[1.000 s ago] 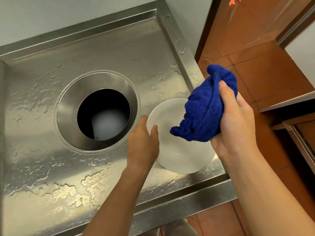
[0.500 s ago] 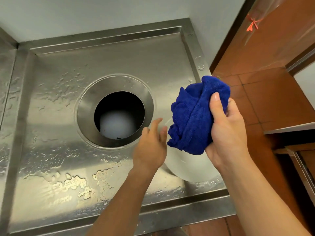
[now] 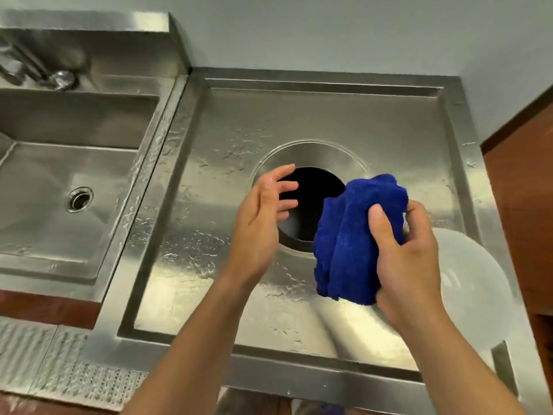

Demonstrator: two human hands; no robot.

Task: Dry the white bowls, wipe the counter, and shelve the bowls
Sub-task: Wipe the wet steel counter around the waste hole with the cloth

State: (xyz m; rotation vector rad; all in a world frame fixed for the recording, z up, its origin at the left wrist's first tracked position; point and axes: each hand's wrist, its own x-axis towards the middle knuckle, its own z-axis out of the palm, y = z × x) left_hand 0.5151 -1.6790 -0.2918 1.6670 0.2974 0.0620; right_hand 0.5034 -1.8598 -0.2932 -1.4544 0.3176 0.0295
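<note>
A white bowl (image 3: 475, 283) rests upside down on the front right corner of the wet steel counter (image 3: 227, 151), partly hidden behind my right wrist. My right hand (image 3: 404, 259) grips a bunched blue cloth (image 3: 353, 235) above the counter, left of the bowl. My left hand (image 3: 263, 217) hovers with fingers spread over the left rim of the round hole (image 3: 311, 205), holding nothing. It is apart from the bowl and the cloth.
A steel sink basin (image 3: 59, 187) with a drain (image 3: 79, 199) lies to the left, a tap base (image 3: 59, 79) behind it. Water drops cover the counter. A grey wall runs along the back. Wooden panelling (image 3: 520, 187) and a drop to the floor border the right edge.
My left hand has let go of the bowl and moved left over the hole. My view has swung left, so the sink is now visible and the bowl sits at the far right.
</note>
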